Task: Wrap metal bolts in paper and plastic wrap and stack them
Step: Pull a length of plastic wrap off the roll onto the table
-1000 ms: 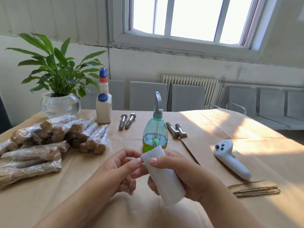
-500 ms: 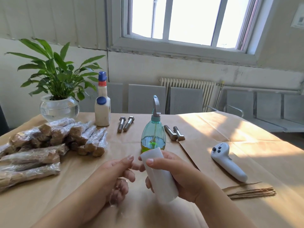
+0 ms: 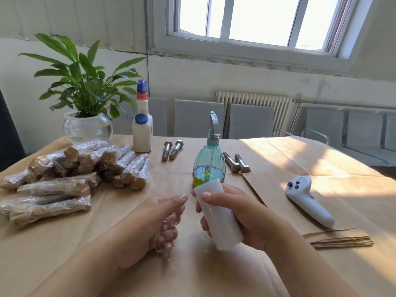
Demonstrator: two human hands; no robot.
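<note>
Head cam, fwd-down over table (image 3: 278, 151)

white roll of plastic wrap (image 3: 218, 213) tilted, gripped in the right hand (image 3: 242, 217); four bare bolts: one pair (image 3: 172, 149) by the bottles, another pair (image 3: 236, 162) right; wrapped bundles (image 3: 64, 174) stacked at left

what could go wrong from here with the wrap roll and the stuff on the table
The film in the left hand looks bunched, so it may cling to itself. The spray bottle stands just beyond the roll of plastic wrap in the right hand; a forward pull could tip it. The bare bolts could roll if bumped.
</note>
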